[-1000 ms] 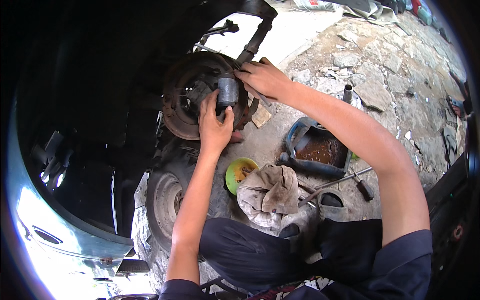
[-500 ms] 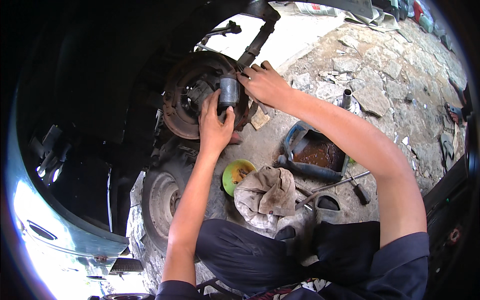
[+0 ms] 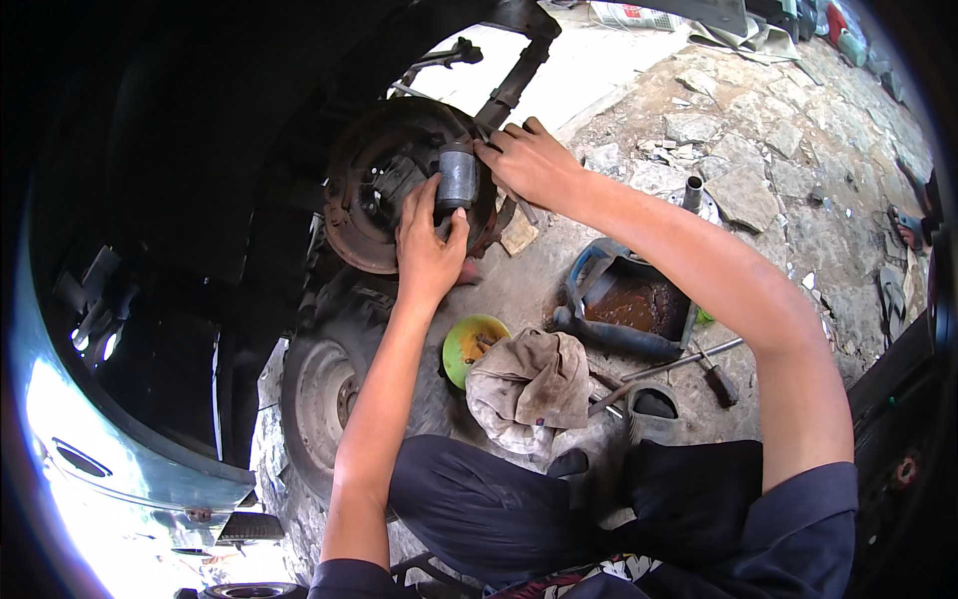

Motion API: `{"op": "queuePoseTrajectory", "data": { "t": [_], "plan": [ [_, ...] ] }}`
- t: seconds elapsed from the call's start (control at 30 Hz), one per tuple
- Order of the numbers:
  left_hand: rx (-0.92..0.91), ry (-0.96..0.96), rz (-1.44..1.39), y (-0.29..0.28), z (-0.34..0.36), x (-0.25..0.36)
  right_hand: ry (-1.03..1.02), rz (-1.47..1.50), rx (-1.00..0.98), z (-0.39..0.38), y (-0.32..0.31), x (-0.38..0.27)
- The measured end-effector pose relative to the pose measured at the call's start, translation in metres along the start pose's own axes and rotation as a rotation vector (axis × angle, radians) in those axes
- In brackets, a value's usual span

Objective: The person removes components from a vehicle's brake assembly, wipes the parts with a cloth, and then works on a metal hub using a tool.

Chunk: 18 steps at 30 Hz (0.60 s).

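A rusty round brake backing plate (image 3: 349, 225) sits in the dark wheel well. Against its right side stands a short, dull grey metal cylinder (image 3: 458, 178). My left hand (image 3: 429, 245) grips the cylinder's lower part, thumb on the right and fingers on the left. At the plate's upper right edge, my right hand (image 3: 529, 165) is closed, fingertips curled beside the cylinder's top. What those fingertips pinch is too small to make out. A thin metal piece (image 3: 522, 207) sticks out below that hand; I cannot tell if it is held.
A tyred wheel (image 3: 324, 404) lies below the plate. Nearby are a green bowl (image 3: 459, 359), a dirty cloth (image 3: 529, 389), a cut blue container (image 3: 599, 334) with brown liquid, a metal bar (image 3: 664, 369), a hub (image 3: 694, 195) and a wood block (image 3: 518, 235). Flat stones pave the right.
Both hands keep their places at the plate. My right hand and forearm have shifted only slightly, and the view has moved a little.
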<state>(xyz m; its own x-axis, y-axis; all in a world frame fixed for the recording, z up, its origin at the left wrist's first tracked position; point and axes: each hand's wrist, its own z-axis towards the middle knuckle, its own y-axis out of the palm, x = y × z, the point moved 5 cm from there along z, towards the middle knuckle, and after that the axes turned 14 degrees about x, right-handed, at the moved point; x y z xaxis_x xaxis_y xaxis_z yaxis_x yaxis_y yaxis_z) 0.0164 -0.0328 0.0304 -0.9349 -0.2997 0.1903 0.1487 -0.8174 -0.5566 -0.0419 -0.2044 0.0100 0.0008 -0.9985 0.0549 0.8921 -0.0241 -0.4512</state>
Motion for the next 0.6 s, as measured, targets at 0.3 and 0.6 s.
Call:
{"op": "queuePoseTrajectory", "data": {
  "t": [0.3, 0.6],
  "plan": [
    [0.001, -0.019, 0.019, -0.002, -0.002, -0.004, -0.042, -0.041, 0.011, -0.03, -0.012, -0.026],
    [0.002, 0.0, 0.006, -0.002, -0.003, -0.005, -0.034, -0.014, 0.001, -0.026, -0.011, -0.024]
  ]
}}
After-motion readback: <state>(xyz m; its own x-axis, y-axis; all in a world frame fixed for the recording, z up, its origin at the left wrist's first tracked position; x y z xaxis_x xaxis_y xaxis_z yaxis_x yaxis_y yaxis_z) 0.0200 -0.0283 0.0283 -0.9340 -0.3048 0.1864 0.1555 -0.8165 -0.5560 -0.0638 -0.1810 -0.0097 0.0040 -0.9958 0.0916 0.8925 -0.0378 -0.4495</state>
